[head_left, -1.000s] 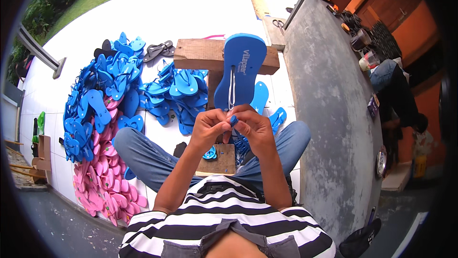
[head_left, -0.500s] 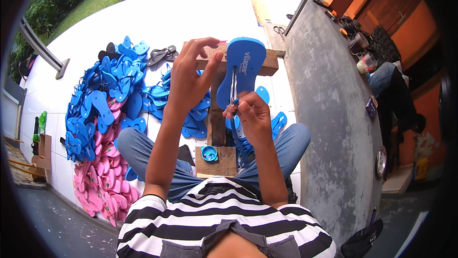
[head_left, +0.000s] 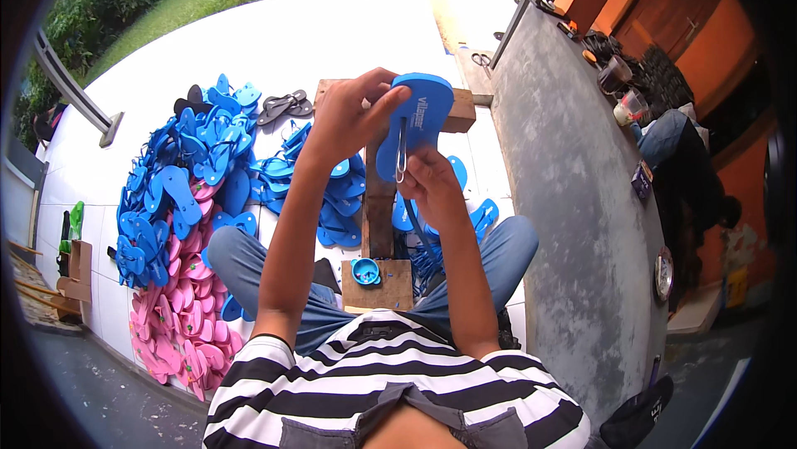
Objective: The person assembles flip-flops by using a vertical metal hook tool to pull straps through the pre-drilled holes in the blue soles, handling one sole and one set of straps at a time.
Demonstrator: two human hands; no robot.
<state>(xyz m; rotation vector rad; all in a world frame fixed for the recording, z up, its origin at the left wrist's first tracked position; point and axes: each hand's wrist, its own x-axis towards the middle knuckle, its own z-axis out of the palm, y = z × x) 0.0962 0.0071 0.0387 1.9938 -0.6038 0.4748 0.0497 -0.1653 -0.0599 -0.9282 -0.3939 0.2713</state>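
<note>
White floor tiles [head_left: 332, 30] lay under heaps of blue flip-flops [head_left: 178, 187] and pink flip-flops [head_left: 166, 353]. Before me a blue flip-flop sole [head_left: 433, 104] stood upright against the view of a wooden crossbeam [head_left: 461, 113], a slim pale loop [head_left: 402, 154] running down its face. My left hand [head_left: 340, 121] had its fingers clamped on the sole's upper left edge; my right hand [head_left: 435, 190] was bunched near the loop's lower end — gripping what, I couldn't tell.

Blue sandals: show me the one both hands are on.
The raised sandal with the silvery loop against its face, touched by the left hand and right hand; the other blue ones lie piled or scattered.
</note>
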